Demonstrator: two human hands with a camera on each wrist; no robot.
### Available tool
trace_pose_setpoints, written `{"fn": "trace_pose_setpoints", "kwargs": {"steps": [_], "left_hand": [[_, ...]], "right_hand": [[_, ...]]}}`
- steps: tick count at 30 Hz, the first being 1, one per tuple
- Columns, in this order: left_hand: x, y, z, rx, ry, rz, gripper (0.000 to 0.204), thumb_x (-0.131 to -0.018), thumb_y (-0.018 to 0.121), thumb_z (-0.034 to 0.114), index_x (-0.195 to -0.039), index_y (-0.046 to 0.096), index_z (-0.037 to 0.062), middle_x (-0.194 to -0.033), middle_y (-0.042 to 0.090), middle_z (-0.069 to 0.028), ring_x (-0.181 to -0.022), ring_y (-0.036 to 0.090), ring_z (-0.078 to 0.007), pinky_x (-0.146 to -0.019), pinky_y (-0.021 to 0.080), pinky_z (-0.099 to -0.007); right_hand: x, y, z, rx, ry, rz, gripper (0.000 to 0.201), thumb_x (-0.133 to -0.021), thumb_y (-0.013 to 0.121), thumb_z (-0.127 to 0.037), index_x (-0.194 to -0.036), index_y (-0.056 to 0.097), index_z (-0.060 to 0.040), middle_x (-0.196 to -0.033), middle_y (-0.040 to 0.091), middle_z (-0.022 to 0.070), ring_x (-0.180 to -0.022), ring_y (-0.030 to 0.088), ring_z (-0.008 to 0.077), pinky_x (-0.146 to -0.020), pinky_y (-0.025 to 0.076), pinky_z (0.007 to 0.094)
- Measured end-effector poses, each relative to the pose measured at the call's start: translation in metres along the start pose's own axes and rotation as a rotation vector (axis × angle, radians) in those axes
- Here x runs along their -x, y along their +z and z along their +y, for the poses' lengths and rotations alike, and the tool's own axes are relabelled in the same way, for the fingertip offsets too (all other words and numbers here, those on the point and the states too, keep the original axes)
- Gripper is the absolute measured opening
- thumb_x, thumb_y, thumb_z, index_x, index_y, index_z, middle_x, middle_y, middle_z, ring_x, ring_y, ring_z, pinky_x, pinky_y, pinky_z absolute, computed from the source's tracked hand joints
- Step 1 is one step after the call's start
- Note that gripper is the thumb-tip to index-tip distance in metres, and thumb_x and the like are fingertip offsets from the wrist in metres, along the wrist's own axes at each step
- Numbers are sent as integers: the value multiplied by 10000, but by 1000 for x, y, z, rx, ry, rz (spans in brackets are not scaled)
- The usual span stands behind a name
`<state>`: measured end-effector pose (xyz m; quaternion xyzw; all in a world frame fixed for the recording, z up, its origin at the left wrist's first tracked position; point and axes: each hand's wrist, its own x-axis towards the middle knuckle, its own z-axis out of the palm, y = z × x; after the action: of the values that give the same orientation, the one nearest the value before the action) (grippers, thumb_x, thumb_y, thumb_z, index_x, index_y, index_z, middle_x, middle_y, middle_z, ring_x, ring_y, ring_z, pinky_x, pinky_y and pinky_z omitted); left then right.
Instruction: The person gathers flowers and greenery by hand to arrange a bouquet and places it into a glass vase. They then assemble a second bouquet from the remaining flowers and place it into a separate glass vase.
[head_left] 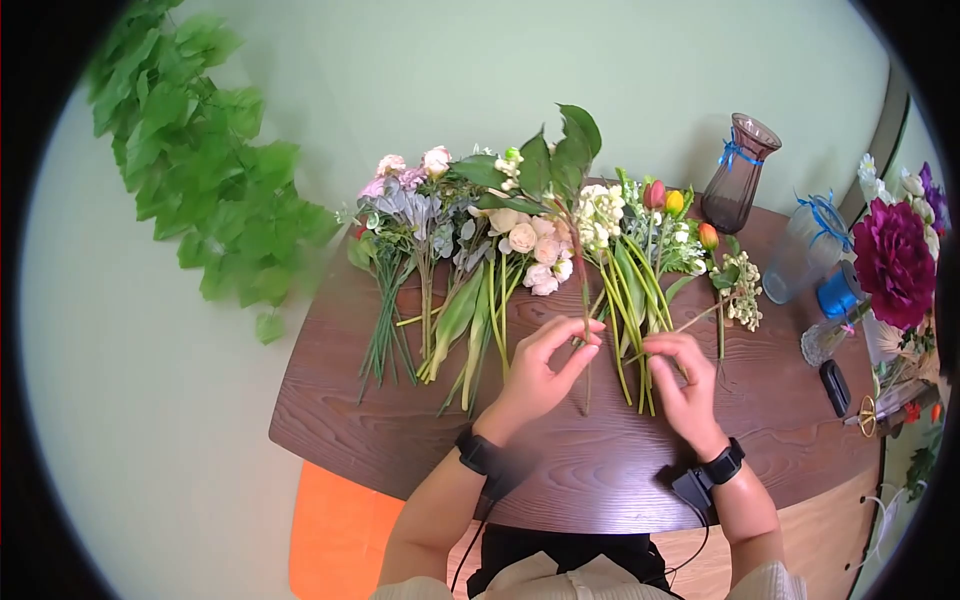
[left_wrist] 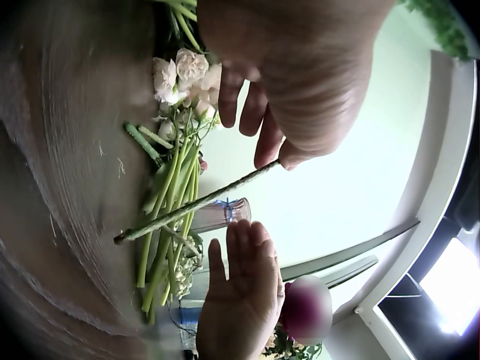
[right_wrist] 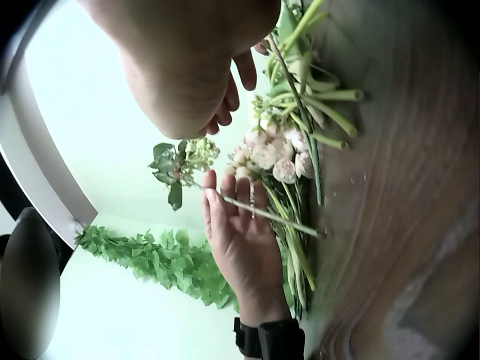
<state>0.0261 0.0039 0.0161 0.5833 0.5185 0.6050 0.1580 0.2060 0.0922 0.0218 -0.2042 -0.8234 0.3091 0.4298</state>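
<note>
My left hand (head_left: pixel 545 375) pinches the thin brown stem of a leafy branch (head_left: pixel 583 290) between thumb and fingers. The branch stands upright over the table, its broad dark green leaves (head_left: pixel 552 160) at the top and its bare cut end below the hand. To the right, my right hand (head_left: pixel 685 385) hovers near the green stems (head_left: pixel 640 310) of white-flowered and tulip sprays. Its fingers look straight in the left wrist view, with the palm (left_wrist: pixel 244 304) turned toward the branch. A thin twig (head_left: pixel 695 320) from a cream berry sprig (head_left: pixel 742 290) passes by its fingertips.
Bunches of pink and cream flowers (head_left: pixel 530 240) lie along the table's back. At the right are a tall purple-brown vase (head_left: pixel 740 175), a clear blue-ribboned vase (head_left: pixel 805 250), blue ribbon spool (head_left: pixel 840 290), black object (head_left: pixel 835 388) and gold-handled scissors (head_left: pixel 867 415). Ivy (head_left: pixel 220 170) hangs left.
</note>
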Motion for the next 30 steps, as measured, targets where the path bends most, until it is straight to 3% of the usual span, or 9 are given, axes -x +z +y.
{"fn": "trace_pose_setpoints", "kwargs": {"steps": [3, 7, 13, 27, 30], "left_hand": [[1, 2, 3, -14, 47, -46, 219, -767, 581, -9, -985, 568, 6, -903, 601, -78, -858, 580, -160, -763, 439, -269], [4, 9, -1, 87, 41, -97, 207, -768, 574, -23, -972, 560, 4, -938, 594, -82, -851, 591, -166, -758, 447, -277], [6, 13, -2, 135, 31, -127, 212, -777, 561, -27, -987, 550, -2, -944, 594, -82, -826, 600, -155, -735, 460, -276], [7, 14, 2, 181, -97, -187, 280, -782, 547, -24, -1060, 554, 8, -841, 609, -66, -774, 585, -120, -699, 467, -252], [7, 15, -4, 171, -30, -166, 275, -795, 541, -24, -1069, 545, 0, -828, 606, -63, -770, 582, -114, -690, 466, -248]], "right_hand": [[5, 9, -7, -103, 55, -219, 161, -751, 615, -54, -908, 599, -19, -878, 604, 114, -829, 579, 245, -741, 442, 305], [9, 12, -8, -145, 81, -416, 175, -770, 616, -72, -933, 590, -13, -819, 610, 83, -740, 599, 188, -667, 463, 271], [13, 19, -3, -282, 137, -466, 176, -777, 609, -41, -946, 574, -7, -804, 613, 63, -716, 605, 142, -650, 481, 248], [16, 20, 3, -363, 153, -532, 219, -822, 545, -30, -1039, 516, -21, -834, 644, 80, -774, 633, 165, -714, 490, 270], [17, 20, 7, -364, 150, -538, 206, -824, 548, -38, -1027, 516, -24, -828, 647, 76, -763, 633, 161, -702, 489, 265]]}}
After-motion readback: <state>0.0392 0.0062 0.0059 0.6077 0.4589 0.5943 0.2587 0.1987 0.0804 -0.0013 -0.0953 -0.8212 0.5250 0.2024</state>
